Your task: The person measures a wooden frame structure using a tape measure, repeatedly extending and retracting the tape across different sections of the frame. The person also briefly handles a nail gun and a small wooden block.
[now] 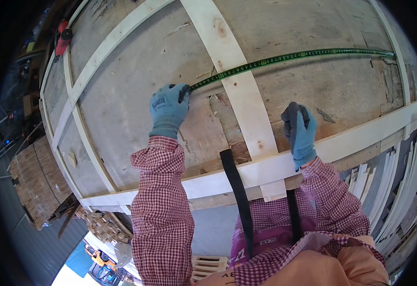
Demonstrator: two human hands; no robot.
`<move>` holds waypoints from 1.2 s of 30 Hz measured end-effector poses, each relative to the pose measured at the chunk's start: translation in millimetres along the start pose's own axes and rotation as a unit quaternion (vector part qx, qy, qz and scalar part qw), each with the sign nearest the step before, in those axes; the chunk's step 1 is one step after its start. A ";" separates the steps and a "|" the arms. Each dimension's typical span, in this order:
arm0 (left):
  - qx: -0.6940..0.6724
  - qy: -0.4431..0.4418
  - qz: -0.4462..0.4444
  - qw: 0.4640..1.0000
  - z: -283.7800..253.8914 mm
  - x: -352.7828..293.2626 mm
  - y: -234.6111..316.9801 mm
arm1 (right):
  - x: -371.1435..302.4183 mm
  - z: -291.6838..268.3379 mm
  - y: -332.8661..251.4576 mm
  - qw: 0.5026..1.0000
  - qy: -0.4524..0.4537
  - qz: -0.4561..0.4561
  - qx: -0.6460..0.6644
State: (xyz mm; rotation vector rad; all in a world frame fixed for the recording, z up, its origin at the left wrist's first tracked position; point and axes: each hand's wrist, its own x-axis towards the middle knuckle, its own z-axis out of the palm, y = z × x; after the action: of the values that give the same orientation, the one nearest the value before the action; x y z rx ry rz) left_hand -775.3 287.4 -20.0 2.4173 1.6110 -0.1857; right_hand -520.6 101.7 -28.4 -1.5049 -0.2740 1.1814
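A green-and-black tape measure point(275, 59) stretches across the wooden frame, from my left hand to the batten at the far right. My left hand point(168, 107), in a blue work glove with dark fingertips, is closed on the tape's near-left end; the case, if it is there, is hidden by the glove. The blade passes over a pale wooden slat point(239, 88). My right hand point(300, 133), gloved the same way, is closed just above the front rail point(351, 143). What it holds, if anything, does not show.
Under the frame lies a worn plywood surface point(323, 90) with splintered patches. A red-and-black tool point(64, 38) rests at the far left corner. Stacked wood blocks point(106, 226) stand below left, a brown stack point(39, 178) beyond. Long pale strips point(404, 181) lie at right.
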 end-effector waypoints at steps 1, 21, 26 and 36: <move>-0.002 0.008 0.009 1.000 0.4 -0.2 -1.0 | 1.3 -0.3 -0.4 1.000 -0.006 0.010 -0.001; -0.009 0.023 -0.011 1.000 -5.5 -13.1 11.0 | 17.4 24.4 1.2 0.963 0.032 0.097 0.249; 0.002 0.023 -0.019 1.000 -7.5 -17.3 17.1 | 12.2 35.6 3.6 0.963 0.070 0.101 0.239; -0.014 0.052 0.000 0.999 4.7 -16.1 11.9 | 8.8 32.8 15.1 0.952 0.056 0.073 0.293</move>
State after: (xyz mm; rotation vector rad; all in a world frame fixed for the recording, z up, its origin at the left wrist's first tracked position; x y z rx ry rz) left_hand -770.5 267.3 -19.4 2.4419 1.6445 -0.0377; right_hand -548.3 123.1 -40.7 -1.0695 0.2571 1.1554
